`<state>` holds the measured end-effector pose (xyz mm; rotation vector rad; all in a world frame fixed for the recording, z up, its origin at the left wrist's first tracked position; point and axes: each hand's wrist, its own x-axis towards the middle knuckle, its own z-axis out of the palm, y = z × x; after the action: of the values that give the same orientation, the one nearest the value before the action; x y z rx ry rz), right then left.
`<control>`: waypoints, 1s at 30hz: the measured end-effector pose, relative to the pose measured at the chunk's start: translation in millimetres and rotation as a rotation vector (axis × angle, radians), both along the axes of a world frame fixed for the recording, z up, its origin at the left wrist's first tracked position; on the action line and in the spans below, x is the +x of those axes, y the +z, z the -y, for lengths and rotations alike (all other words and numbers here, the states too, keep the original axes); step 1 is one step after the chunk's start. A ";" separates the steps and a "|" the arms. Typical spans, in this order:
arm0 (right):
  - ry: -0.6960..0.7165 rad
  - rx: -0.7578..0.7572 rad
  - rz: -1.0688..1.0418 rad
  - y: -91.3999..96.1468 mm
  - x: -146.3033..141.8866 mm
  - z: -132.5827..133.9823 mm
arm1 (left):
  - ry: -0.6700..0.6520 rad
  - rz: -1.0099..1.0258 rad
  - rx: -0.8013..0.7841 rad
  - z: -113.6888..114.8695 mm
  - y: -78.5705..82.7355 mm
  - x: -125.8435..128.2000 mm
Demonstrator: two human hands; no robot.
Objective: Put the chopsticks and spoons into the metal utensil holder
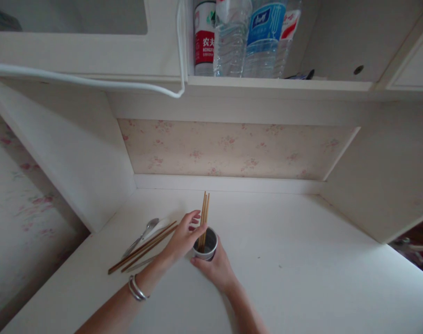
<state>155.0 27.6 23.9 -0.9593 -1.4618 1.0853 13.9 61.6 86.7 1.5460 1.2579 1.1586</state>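
Note:
My right hand [218, 269] is wrapped round a grey-white cup [211, 254] standing on the white tabletop. Several light wooden chopsticks [205, 211] rise upright from the cup, leaning against its inner left side. At the cup's rim, my left hand [187, 232] has its fingers apart, the thumb touching or just in front of the chopsticks. Left of that hand lie more brown chopsticks [142, 248], side by side and slanting. Beyond them are a metal spoon [150, 226] and a white spoon-like piece [161, 226]. Another thin utensil [144, 263] is partly hidden by my left forearm.
A shelf [277, 84] overhangs the white tabletop [302, 278], carrying several plastic bottles [232, 41]. A white cable [93, 83] hangs along its left front. Side panels [378, 176] bound the space. Two small specks [280, 266] lie right of the cup.

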 end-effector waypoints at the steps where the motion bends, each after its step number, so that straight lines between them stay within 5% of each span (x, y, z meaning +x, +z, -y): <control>1: 0.000 0.003 0.005 -0.2 0.1 0.0 | -0.035 0.043 -0.018 6.7 -3.6 0.0; 11: -0.004 0.120 0.129 -7.1 2.2 -3.4 | -0.193 0.376 -0.043 33.8 -44.2 10.6; 26: 0.029 -0.029 0.129 -3.5 1.3 11.7 | -0.215 0.526 -0.065 30.9 -46.7 6.5; 30: -0.202 0.116 0.150 21.8 -3.1 32.4 | -0.258 0.639 -0.098 27.6 -53.8 6.6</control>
<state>151.9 -4.7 45.7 -1.0990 -1.4949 0.7877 20.5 34.0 32.9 1.0915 0.6566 1.2589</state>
